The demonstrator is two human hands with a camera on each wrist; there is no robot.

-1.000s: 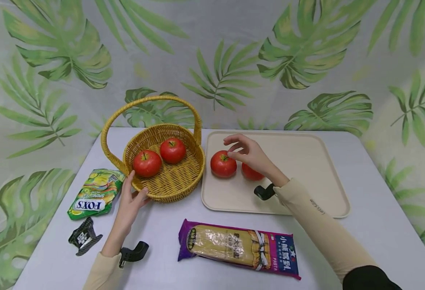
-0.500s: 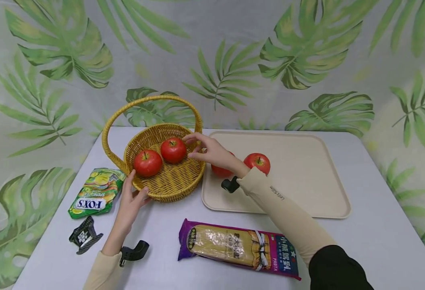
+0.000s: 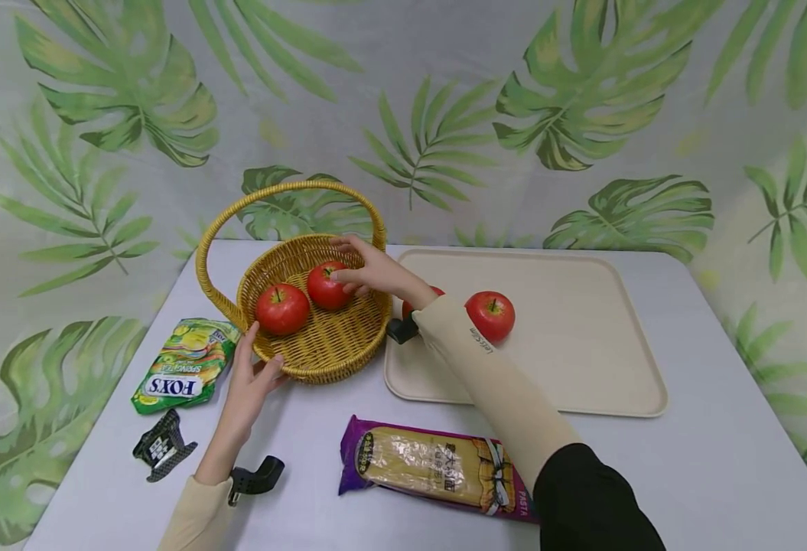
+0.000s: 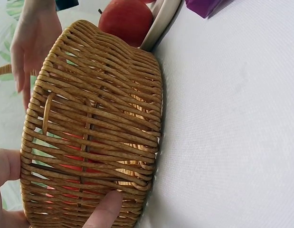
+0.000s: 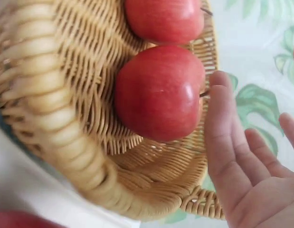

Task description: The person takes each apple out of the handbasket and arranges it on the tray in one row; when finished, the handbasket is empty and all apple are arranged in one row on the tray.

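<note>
A yellow wicker basket (image 3: 337,340) with a tall handle holds two red apples, one on the left (image 3: 282,309) and one on the right (image 3: 322,291). My left hand (image 3: 248,386) grips the basket's near-left rim; the left wrist view shows one finger (image 4: 106,209) against the woven outer wall (image 4: 94,118). Over the basket's right side reaches my right hand (image 3: 379,274), fingers loosely extended at the right apple. In the right wrist view, the index fingertip lies right by that apple's (image 5: 158,95) stem, the hand not curled round it.
A beige tray (image 3: 582,337) lies right of the basket, bearing one apple (image 3: 491,315) and another mostly hidden behind the right forearm. Near the front is a purple-ended pasta pack (image 3: 431,467). To the left lie a green FOX'S bag (image 3: 183,367) and a black wrapper (image 3: 164,445).
My right hand has moved left from above the tray's apples to the right apple inside the basket. The left hand keeps its hold on the rim.
</note>
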